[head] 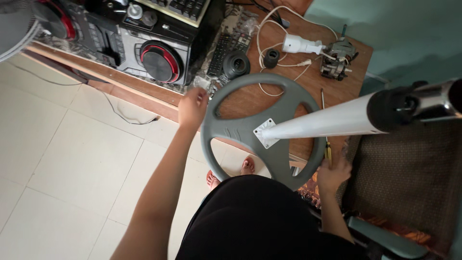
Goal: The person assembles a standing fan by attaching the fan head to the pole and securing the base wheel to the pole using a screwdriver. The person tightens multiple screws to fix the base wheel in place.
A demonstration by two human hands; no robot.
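My left hand [192,107] grips the far-left rim of the grey round fan base [262,130], fingers closed on it. My right hand [333,174] holds the near-right rim along with a yellow-handled screwdriver [327,144]. The white stand pole [322,123] runs from the hub between my hands out to my right.
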